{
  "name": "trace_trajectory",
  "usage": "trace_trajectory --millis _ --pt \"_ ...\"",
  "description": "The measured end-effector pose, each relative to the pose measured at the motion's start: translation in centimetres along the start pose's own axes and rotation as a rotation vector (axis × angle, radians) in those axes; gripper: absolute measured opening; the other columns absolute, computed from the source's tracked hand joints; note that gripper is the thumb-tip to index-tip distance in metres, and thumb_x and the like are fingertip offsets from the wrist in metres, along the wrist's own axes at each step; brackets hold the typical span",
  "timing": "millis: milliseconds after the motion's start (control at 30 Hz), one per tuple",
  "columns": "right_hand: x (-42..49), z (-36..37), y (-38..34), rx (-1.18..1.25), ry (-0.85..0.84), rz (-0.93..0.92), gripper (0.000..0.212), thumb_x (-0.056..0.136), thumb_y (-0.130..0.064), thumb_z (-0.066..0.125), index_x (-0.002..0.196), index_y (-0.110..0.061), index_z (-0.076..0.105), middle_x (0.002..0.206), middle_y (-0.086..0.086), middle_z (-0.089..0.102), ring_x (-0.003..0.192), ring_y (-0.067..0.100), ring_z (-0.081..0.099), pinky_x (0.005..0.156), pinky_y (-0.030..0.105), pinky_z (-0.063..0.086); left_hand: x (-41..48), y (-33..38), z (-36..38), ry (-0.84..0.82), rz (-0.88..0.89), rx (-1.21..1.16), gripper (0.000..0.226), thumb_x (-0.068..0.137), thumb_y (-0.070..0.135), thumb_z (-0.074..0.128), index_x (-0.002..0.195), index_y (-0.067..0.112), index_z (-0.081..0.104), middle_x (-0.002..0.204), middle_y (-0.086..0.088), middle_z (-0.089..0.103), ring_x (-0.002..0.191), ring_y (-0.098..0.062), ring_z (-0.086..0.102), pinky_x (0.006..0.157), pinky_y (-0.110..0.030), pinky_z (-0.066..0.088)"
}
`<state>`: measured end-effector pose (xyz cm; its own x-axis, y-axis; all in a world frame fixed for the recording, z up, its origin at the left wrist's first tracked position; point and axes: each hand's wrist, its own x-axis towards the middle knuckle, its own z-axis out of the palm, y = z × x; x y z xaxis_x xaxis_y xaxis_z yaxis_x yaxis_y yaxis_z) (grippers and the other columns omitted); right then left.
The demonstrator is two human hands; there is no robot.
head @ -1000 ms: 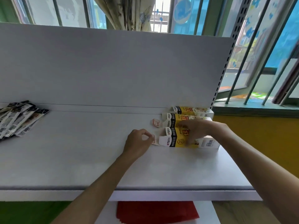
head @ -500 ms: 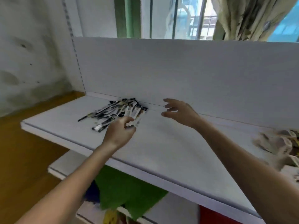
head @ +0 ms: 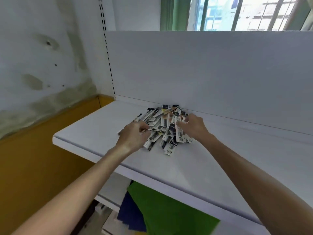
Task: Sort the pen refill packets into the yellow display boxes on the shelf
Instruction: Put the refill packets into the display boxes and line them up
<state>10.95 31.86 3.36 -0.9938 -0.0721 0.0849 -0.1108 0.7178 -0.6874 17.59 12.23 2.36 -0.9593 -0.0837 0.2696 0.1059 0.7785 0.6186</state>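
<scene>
Pen refill pkts (head: 162,128) lie in one loose heap on the white shelf (head: 186,168), towards its left end & right up against the back panel (head: 203,68). Wrappers are black-and-white, some w/ barcodes facing up, fanned out at all angles. Both hands are at the heap. L hand (head: 133,135) sits at the heap's left edge, knuckles up, fingers curled in & touching the nearest pkts. Can't tell if it actually pinches one, too blurry. R hand (head: 193,127) is on the right side, fingers spread & fairly straight, laid on top of the pkts, thumb next to a long pkt w/ a barcode; it grips nothing that shows. Both forearms are bare, reaching in from the bottom corners. A slotted upright (head: 108,56) stands at the panel's left edge. Below the shelf, on a lower level, a green sheet (head: 169,211) w/ blue sheets (head: 130,216) just left of it. Stained wall (head: 42,65) on the left, window (head: 237,12) above the panel.
</scene>
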Motion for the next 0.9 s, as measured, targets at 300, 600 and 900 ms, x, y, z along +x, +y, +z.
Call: trace_trajectory --millis 300,600,900 --pt "7.0 0.9 -1.0 0.096 -0.021 0.2 0.023 0.084 -0.019 0.06 0.064 -0.006 0.058 0.056 0.006 0.053 0.043 0.015 0.047 0.042 0.019 0.041 9.3 -0.1 2.0 -0.023 0.141 -0.082 0.022 0.09 0.026 0.056 0.106 0.012 0.062 0.106 -0.001 0.064 0.097 -0.016 0.056 0.086 -0.03 0.046" --pt "9.0 1.2 -1.6 0.206 0.206 0.262 0.01 0.092 -0.013 0.042 0.085 -0.011 0.049 0.07 0.006 0.055 0.051 0.017 0.056 0.044 0.017 0.043 14.1 -2.4 4.0 -0.226 0.164 -0.088 0.032 0.089 0.029 0.057 0.114 0.009 0.058 0.114 -0.008 0.061 0.102 -0.022 0.057 0.086 -0.032 0.047" --pt "10.3 3.6 -3.3 0.206 0.172 0.349 0.047 0.077 -0.05 0.066 0.059 -0.01 0.05 0.037 -0.002 0.051 0.039 0.014 0.048 0.049 0.022 0.041 15.6 -2.5 3.6 -0.194 0.105 -0.225 0.019 0.084 0.018 0.065 0.099 0.005 0.064 0.086 -0.004 0.063 0.067 -0.011 0.055 0.058 -0.016 0.044"
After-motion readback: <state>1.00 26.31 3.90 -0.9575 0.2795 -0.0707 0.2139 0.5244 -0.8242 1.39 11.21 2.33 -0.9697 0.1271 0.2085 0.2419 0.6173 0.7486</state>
